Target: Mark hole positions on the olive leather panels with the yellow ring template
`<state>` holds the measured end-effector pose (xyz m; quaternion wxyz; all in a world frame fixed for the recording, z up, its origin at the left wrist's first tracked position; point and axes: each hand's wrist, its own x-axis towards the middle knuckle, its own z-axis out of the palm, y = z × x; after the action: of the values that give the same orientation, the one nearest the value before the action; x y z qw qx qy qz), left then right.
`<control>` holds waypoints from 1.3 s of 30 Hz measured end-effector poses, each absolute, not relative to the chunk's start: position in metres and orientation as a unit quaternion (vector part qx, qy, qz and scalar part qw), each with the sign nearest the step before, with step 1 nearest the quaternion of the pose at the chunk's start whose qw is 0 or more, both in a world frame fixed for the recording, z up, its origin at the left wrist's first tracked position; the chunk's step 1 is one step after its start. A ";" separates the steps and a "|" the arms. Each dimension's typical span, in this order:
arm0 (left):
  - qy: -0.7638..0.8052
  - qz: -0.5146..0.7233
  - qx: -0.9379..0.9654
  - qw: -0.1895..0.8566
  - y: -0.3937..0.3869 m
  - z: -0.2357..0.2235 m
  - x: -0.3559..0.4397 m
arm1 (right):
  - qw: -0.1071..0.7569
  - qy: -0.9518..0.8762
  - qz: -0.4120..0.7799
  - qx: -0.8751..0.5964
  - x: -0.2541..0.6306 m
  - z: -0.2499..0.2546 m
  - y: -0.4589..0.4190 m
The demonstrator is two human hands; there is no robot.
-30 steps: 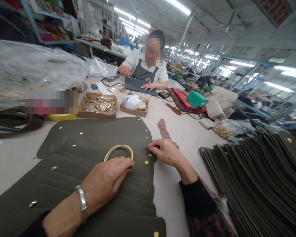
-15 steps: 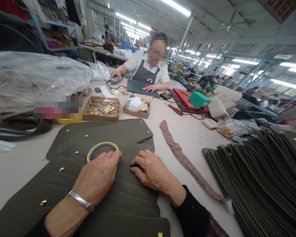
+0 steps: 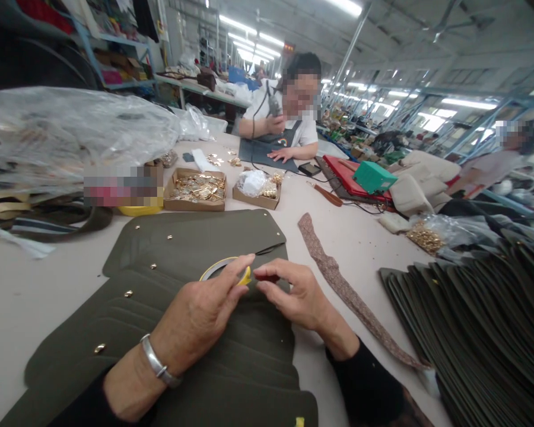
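A stack of dark olive leather panels (image 3: pixel 191 249) with small gold studs lies fanned out on the table in front of me. My left hand (image 3: pixel 200 317) has lifted a thin yellow-edged roll of tape (image 3: pixel 222 268) off the top panel and pinches it. My right hand (image 3: pixel 291 293) meets it from the right, fingertips pinched at the roll's free end (image 3: pixel 245 276). A silver bracelet (image 3: pixel 155 362) sits on my left wrist.
A large pile of olive panels (image 3: pixel 471 332) fills the right. A speckled strip (image 3: pixel 338 281) lies beside my right hand. Two cardboard trays of gold hardware (image 3: pixel 198 190) and a big plastic bag (image 3: pixel 71 130) stand behind. A co-worker (image 3: pixel 289 118) sits across, holding a tool.
My left hand picked the tape roll up off the panel, and my right hand came in to pinch its end. The co-worker raised a tool from the table.
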<state>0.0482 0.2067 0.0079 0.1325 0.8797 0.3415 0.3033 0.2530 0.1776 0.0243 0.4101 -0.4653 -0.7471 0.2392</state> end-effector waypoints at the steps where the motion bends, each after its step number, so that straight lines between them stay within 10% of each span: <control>1: 0.341 0.299 0.881 0.131 0.206 0.007 0.049 | 0.411 -0.761 0.220 -0.452 0.250 0.025 0.177; 18: 0.368 0.263 0.887 0.092 0.204 0.008 0.053 | 0.388 -0.797 0.008 -0.463 0.228 0.016 0.176; 29: 0.353 0.288 0.889 0.045 0.207 0.009 0.053 | 0.448 -0.459 0.429 -0.636 0.277 0.012 0.199; 39: 0.354 0.123 0.921 0.109 0.212 -0.001 0.057 | 0.387 -0.463 0.421 -0.678 0.291 0.004 0.205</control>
<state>0.0574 0.2118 -0.0009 0.1089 0.9208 0.3537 0.1228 0.2914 0.2054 0.0036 0.3870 -0.6775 -0.4625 0.4210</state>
